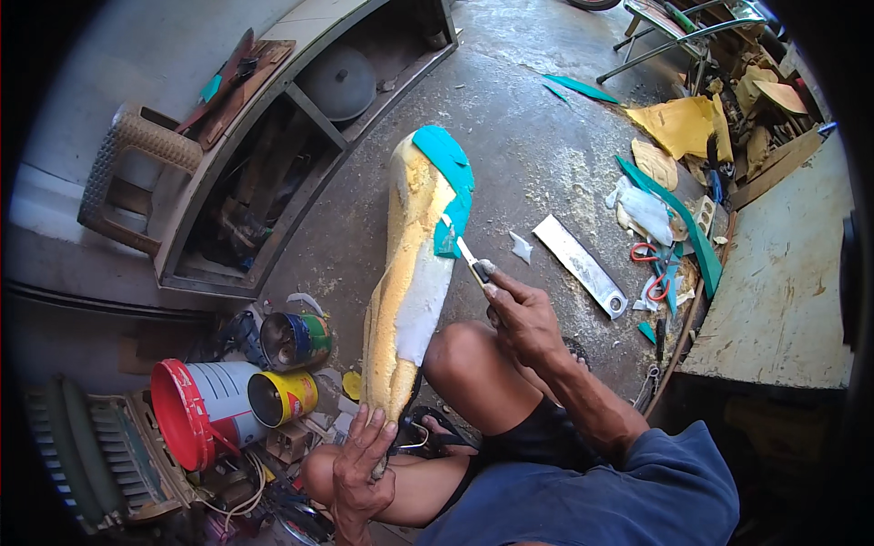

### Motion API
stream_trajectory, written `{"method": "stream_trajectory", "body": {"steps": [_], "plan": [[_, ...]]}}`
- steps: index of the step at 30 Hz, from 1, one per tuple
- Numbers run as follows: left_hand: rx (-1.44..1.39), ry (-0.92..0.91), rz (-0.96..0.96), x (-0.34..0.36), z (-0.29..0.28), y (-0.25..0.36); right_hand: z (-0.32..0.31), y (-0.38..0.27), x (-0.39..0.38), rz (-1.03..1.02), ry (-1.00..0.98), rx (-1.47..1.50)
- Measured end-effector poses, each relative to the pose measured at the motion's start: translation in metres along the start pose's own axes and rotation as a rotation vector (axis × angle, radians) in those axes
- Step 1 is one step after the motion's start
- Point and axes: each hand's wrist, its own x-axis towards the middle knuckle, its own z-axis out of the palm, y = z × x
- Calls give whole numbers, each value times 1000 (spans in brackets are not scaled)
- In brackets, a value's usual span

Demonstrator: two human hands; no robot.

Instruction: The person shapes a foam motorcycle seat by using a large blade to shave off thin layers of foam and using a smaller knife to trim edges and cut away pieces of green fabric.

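Note:
A long foam seat pad (401,300), yellowish with a pale grey strip, stands lengthwise before me between my knees. A teal foam piece (444,164) covers part of its far end and right edge. My left hand (364,464) grips the pad's near end. My right hand (517,317) is closed on a slim cutter knife (472,262), whose blade tip is at the lower end of the teal piece. A metal straightedge (579,266) lies on the floor to the right, beside a small white scrap (521,246).
At left stand a metal shelf unit (306,118), a woven plastic stool (137,155), a red-rimmed bucket (196,414) and cans (282,397). At right lie orange-handled scissors (645,251), teal strips (701,255), foam scraps (674,123) and a worn board (774,273). A folding chair (655,45) stands behind.

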Motion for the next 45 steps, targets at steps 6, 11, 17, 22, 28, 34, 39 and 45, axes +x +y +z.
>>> {"method": "stream_trajectory", "body": {"steps": [6, 11, 17, 22, 28, 34, 39, 45], "plan": [[-44, -5, 3, 4, 5, 2, 6, -8, 10, -41, 33, -80], [-41, -16, 29, 5, 4, 1, -3, 9, 5, -70, 39, -36], [-7, -16, 28, 3, 1, 2, -5, 7, -19, -52, 4, -51], [-43, -8, 13, 5, 4, 0, 8, -3, 6, -92, -5, -125], [-61, -18, 24, 11, 6, 4, 0, 0, 1, -28, 21, -80], [15, -8, 53, 8, 2, 5, -3, 13, -14, -115, -26, -69], [-3, 4, 51, 5, 7, 2, 8, -4, -22, -75, -33, -153], [-4, 21, 56, 8, 7, 5, -2, 1, -34, -119, -11, -36]]}}
